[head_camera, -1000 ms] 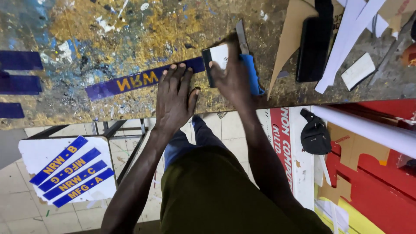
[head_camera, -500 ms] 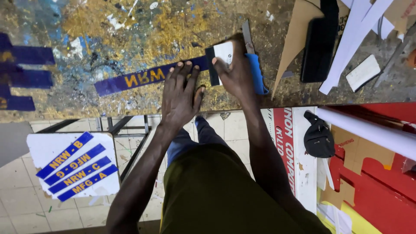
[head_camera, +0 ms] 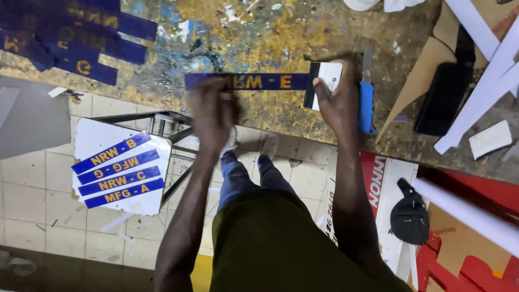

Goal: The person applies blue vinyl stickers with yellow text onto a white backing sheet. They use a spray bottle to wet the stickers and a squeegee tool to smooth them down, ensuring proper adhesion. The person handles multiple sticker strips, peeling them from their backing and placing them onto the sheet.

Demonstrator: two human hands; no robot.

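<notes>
My left hand (head_camera: 212, 108) lies flat, fingers spread, pinning the blue strip (head_camera: 259, 81) near the table (head_camera: 281, 32) edge. My right hand (head_camera: 338, 97) pinches the white card (head_camera: 323, 78) at the strip's right end. I'd keep the pressure even and the card's edge low.

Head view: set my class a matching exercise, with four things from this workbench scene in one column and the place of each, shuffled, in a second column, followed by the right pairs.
Things:
1. blue strip
2. card
3. blue-handled knife
4. white board

Places:
A. on a metal stand below the bench
B. under the left hand
C. beside the right hand, at the bench edge
D. in the right hand, at the strip's end

Pairs: 1-B, 2-D, 3-C, 4-A
</notes>
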